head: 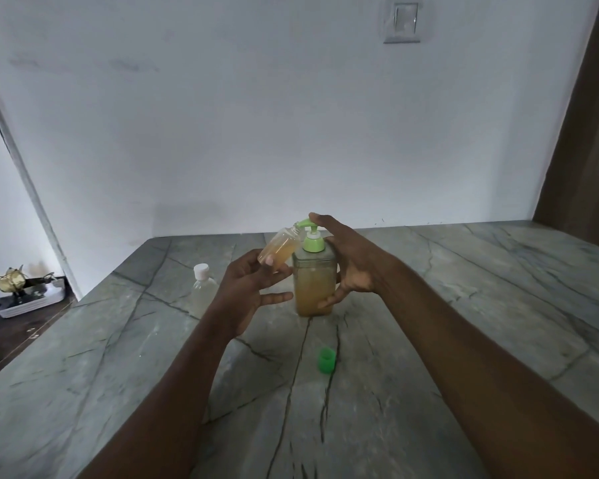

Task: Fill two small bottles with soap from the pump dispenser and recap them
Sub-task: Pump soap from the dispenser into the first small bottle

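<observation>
Amber soap shows in two places — inside the pump dispenser [314, 285] standing upright at the centre of the grey stone surface [464, 305], and inside the small uncapped bottle [280, 249] you hold tilted just at 9 o'clock of the pump. Your left hand [248, 295] pinches that bottle between thumb and fingertips near its base, its open mouth raised to the tip of the green pump nozzle [305, 223]; whether mouth and nozzle actually touch you cannot tell. The other fingers of that hand are spread loose below it. Your right hand [351, 264] wraps the dispenser from its 3 o'clock side, the forefinger laid on top of the pump head, the thumb and lower fingers against the clear body. A green cap [326, 360] sits alone on the surface at 6 o'clock of the dispenser, near it but apart. The second small bottle [203, 288] — clear, with a white cap on — stands at 9 o'clock, partly behind your left wrist. Far off at 9 o'clock, beyond the surface's edge, a white tray [25, 300] holds a gold ornament [11, 280].
</observation>
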